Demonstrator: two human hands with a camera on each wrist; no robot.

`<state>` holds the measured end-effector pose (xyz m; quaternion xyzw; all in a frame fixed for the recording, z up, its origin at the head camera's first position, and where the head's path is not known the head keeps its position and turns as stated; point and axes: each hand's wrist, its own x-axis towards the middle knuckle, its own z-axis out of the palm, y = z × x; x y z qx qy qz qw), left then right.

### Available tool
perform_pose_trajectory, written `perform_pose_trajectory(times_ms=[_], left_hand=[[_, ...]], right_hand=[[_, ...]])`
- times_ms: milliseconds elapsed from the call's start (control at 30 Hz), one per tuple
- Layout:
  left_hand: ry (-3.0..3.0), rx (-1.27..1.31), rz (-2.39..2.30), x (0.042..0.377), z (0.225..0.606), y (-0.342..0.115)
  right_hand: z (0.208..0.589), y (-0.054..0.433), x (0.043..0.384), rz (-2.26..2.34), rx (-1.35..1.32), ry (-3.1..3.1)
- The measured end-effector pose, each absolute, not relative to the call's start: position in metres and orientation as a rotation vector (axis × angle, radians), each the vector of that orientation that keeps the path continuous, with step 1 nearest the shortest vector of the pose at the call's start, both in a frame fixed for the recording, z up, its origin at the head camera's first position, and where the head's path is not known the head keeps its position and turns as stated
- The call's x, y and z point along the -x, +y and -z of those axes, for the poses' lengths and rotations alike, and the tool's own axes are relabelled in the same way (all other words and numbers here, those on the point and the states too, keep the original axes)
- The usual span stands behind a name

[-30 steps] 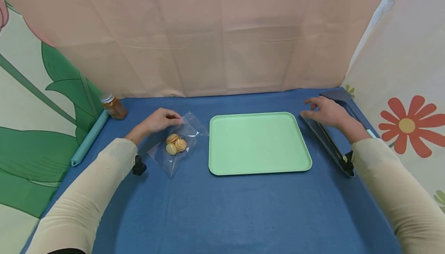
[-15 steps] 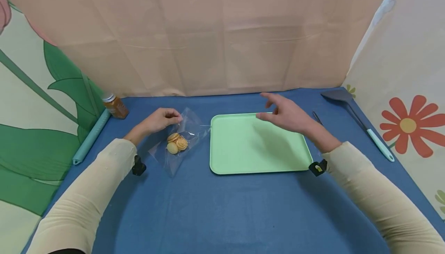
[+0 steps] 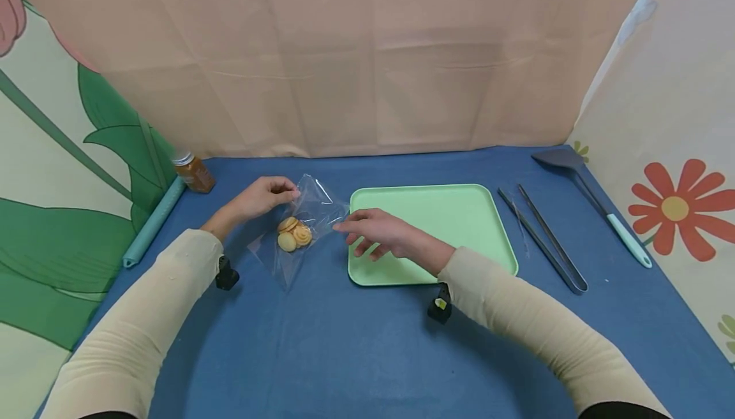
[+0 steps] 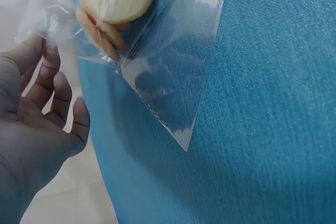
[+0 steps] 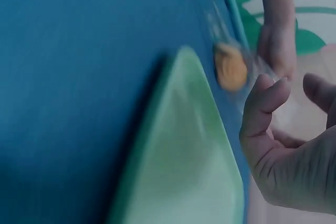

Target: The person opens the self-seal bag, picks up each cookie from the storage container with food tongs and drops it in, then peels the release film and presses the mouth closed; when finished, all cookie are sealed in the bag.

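Note:
A clear plastic bag (image 3: 321, 205) with several round biscuits (image 3: 294, 234) inside is at the left of the pale green tray (image 3: 425, 215). My left hand (image 3: 261, 197) pinches the bag's upper left edge between thumb and fingertips; in the left wrist view, a pointed corner of the bag (image 4: 173, 93) hangs over the cloth. Reaching across the tray's left side, my right hand (image 3: 381, 231) has its fingertips right at the bag's right edge. Thumb and fingers (image 5: 257, 108) stand apart in the right wrist view.
Tongs (image 3: 565, 256) lie right of the tray, with a thin clear strip (image 3: 522, 234) beside them. Farther right is a grey spatula (image 3: 600, 199) with a pale handle. A capped jar (image 3: 195, 173) and a teal roll (image 3: 154, 222) sit at the left edge.
My right hand has moved left from over the tongs, across the tray, to the bag's right edge. My left hand keeps its pinch on the bag, nearly still.

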<state>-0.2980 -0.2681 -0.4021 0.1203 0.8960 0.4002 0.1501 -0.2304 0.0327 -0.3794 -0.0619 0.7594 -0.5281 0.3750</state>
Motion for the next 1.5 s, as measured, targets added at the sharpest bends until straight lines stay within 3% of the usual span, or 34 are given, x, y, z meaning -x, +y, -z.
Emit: perform_pose_trajectory(times_ms=[300,867,1500], left_hand=[[2.602,-0.350,-1.171,0.299,0.402,-0.271],[2.660,-0.318,-1.182,0.287,0.392,-0.285],[2.699,-0.354,-1.211,0.277,0.382,-0.294]], right_hand=[[0.394,-0.014,0.224,1.497,-0.047,1.784],[0.402,-0.039,0.236,1.725,-0.195,1.800],[0.416,-0.048,0.245,1.950,-0.116,1.822]])
